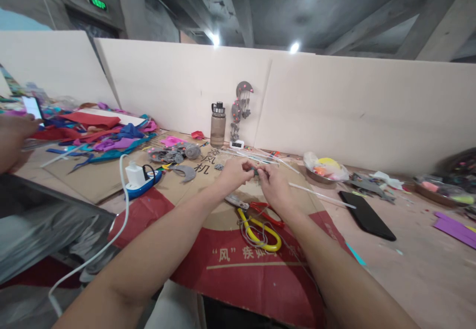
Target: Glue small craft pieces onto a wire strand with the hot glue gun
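Observation:
My left hand (238, 171) and my right hand (274, 182) meet over the cardboard, fingertips closed in a pinch. Between them is a small dark green piece (255, 171), mostly covered by the fingers; its kind cannot be made out. Just below lie metal-jawed hand tools with a red handle (270, 213) and a yellow handle (277, 244), partly overlapping. Loops of thin grey cord (256, 239) rest over the yellow handle. A grey felt crescent (185, 173) lies to the left of my left hand.
A water bottle (217, 126) and a hanging moon ornament (244, 90) stand near the partition. Left are a power strip (143, 186), a white cable (125, 210) and felt scraps (92, 120). Right are a bowl (324, 174) and a black phone (366, 216). Another person's hand (17, 133) holds a phone.

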The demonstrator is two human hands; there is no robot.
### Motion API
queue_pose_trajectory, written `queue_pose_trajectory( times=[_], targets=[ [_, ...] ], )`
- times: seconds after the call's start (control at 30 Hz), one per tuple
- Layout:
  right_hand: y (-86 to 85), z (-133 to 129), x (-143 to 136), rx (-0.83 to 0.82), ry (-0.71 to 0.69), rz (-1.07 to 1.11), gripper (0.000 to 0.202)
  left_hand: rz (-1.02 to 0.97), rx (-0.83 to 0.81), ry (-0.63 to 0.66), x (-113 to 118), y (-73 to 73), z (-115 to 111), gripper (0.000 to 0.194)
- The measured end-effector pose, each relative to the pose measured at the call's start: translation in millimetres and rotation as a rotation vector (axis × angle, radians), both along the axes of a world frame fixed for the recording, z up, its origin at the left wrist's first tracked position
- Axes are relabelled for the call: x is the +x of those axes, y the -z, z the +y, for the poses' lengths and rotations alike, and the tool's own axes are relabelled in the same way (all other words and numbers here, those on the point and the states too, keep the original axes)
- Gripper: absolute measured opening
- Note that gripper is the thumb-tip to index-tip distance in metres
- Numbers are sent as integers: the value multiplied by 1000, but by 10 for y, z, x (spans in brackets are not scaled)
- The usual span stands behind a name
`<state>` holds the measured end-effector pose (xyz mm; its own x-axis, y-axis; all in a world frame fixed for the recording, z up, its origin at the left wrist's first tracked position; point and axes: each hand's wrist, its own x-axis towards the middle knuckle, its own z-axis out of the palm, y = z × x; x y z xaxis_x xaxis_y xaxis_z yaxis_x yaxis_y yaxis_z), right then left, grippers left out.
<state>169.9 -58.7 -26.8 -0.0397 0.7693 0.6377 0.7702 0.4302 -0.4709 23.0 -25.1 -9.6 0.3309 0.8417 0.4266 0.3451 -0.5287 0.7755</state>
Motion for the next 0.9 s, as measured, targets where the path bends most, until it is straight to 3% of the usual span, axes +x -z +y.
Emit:
queue_pose_trajectory(
  times=[0.13,0.37,0.57,0.77,0.9],
  targets=[
    [14,3,-15,-21,32,100,22,-140,-113,40,7,-6,-8,10],
    [27,17,4,-17,26,135,15,-186,-184,78,27,-25,-28,11],
    [23,8,3,-34,56,127,13,-178,-146,104,38,18,14,13],
    [16,19,11,-36,98,113,12,-176,-69,208,38,117,89,18],
    [4,10,5,-36,92,117,13,-148,-48,158,46,113,79,14]
  ],
)
